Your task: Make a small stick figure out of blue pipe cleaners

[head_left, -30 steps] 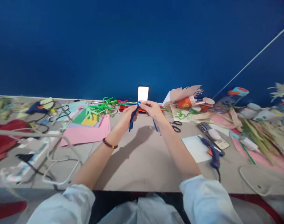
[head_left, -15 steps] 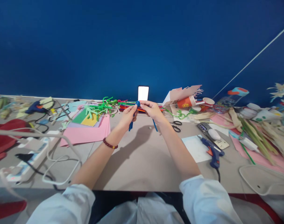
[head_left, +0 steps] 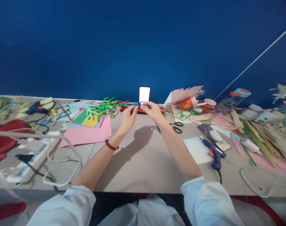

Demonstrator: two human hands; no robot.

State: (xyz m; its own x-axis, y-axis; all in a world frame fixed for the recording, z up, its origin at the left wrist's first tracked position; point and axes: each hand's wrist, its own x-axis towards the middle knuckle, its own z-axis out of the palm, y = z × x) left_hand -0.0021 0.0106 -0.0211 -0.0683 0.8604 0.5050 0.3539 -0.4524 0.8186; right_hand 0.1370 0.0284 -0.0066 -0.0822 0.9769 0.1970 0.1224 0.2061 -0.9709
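"So, where is the blue piece (head_left: pixel 138 104)?"

"Right between the two hands, over the far part of the table (head_left: pixel 138 169), below the phone (head_left: pixel 144 93) that stands with its white screen lit against the blue wall (head_left: pixel 133 47)."

"And how is the left hand (head_left: pixel 129 119) set?"

"Its thumb and forefinger pinch the blue piece from one side. A bracelet of dark beads (head_left: pixel 112 145) circles that wrist."

"What of the right hand (head_left: pixel 155 113)?"

"Also pinching, thumb and finger on the other side of the same piece. Whether the fingertips of the two hands touch each other, I cannot tell. A bit of blue shows beside the right forearm too, mostly hidden by it."

"What lies near them?"

"Close to the left hand, green fuzzy stems (head_left: pixel 99 110) and, nearer the person, pink sheets (head_left: pixel 86 135). Just beyond the right forearm, scissors (head_left: pixel 177 128) with dark handles."

"And farther out?"

"On the right, a dark blue glue gun (head_left: pixel 214 154), partly over a pale sheet (head_left: pixel 193 151); behind it, a red cup (head_left: pixel 187 103) lying on its side. On the left, a white power strip (head_left: pixel 37 157) among loops of cable"
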